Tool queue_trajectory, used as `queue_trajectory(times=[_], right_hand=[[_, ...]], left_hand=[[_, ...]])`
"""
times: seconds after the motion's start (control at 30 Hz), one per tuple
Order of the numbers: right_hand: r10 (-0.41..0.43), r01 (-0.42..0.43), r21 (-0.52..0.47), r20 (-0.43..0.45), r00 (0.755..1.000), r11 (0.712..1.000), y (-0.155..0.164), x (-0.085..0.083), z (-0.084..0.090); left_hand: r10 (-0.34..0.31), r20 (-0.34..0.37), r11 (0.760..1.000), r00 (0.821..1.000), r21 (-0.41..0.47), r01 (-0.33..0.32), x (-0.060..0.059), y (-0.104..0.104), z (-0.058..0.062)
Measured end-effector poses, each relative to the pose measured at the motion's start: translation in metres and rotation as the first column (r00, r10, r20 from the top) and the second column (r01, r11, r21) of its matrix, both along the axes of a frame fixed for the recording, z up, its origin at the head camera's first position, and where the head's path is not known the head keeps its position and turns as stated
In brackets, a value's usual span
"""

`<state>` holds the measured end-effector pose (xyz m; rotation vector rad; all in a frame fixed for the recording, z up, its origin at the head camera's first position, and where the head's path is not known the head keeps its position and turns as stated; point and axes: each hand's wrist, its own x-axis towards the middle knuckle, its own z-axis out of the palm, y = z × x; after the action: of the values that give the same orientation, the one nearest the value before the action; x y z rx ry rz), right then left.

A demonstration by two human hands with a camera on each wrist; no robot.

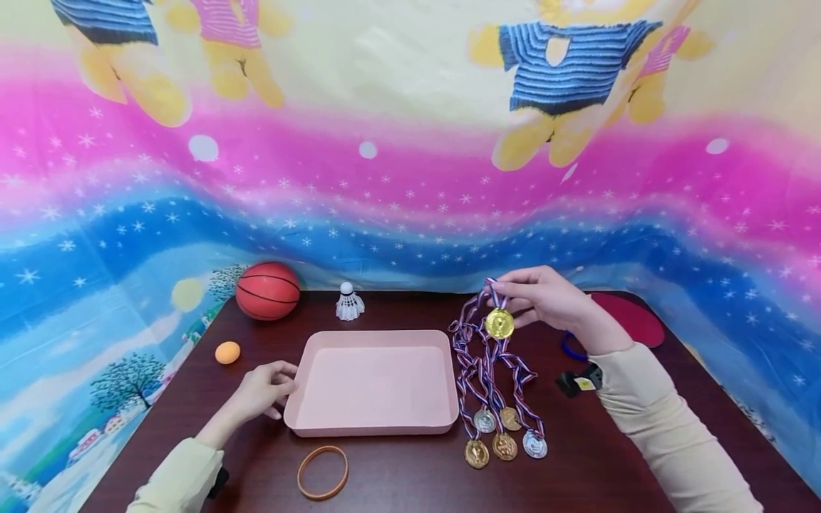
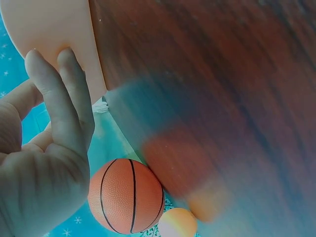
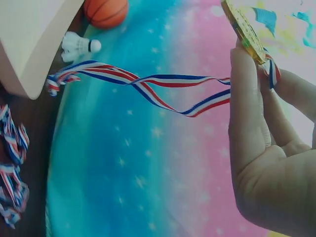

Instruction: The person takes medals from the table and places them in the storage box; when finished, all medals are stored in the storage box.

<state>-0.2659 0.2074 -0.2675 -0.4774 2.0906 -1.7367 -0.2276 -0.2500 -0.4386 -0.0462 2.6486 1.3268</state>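
My right hand (image 1: 548,303) pinches the striped ribbon of a gold medal (image 1: 499,323) above the table's right side. In the right wrist view, the medal (image 3: 245,33) is by the fingertips, and its red, white and blue ribbon (image 3: 168,81) trails down to the table. Several gold and silver medals (image 1: 504,447) lie below on tangled ribbons (image 1: 489,374), right of a pink tray (image 1: 378,385). At the tray's left side, the fingers of my left hand (image 1: 263,390) touch its outer wall. The left wrist view shows that hand (image 2: 57,133) with fingers fairly straight.
A red basketball (image 1: 267,291) and a shuttlecock (image 1: 349,302) stand at the back. An orange ball (image 1: 227,352) lies left of the tray, and an orange ring (image 1: 323,472) in front. Behind the right forearm lie a red paddle-like shape (image 1: 631,320) and a blue loop (image 1: 573,346).
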Motion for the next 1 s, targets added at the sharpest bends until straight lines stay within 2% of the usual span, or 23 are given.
queue_trajectory(times=[0.2, 0.37, 0.53, 0.77, 1.0], right_hand=[[-0.022, 0.029, -0.105, 0.070, 0.997, 0.994, -0.029, -0.017, -0.023], [-0.032, 0.061, -0.178, 0.161, 0.986, 0.982, -0.043, -0.023, -0.046], [0.014, 0.015, -0.219, 0.131, 0.991, 0.976, -0.049, -0.027, -0.055], [-0.111, 0.126, -0.120, 0.126, 0.986, 0.985, -0.055, -0.032, -0.065], [-0.140, 0.145, -0.019, 0.166, 0.976, 0.989, -0.054, -0.025, -0.102]], left_hand=[[0.005, 0.003, 1.000, 1.000, -0.004, -0.005, 0.000, 0.000, 0.002], [-0.002, 0.004, 1.000, 1.000, 0.000, 0.002, 0.002, 0.001, 0.003], [0.006, 0.002, 1.000, 1.000, 0.001, -0.006, 0.002, 0.001, 0.001], [0.008, -0.002, 1.000, 1.000, 0.008, -0.008, 0.000, 0.001, -0.001], [0.006, -0.006, 1.000, 1.000, 0.006, -0.006, 0.001, 0.001, -0.001]])
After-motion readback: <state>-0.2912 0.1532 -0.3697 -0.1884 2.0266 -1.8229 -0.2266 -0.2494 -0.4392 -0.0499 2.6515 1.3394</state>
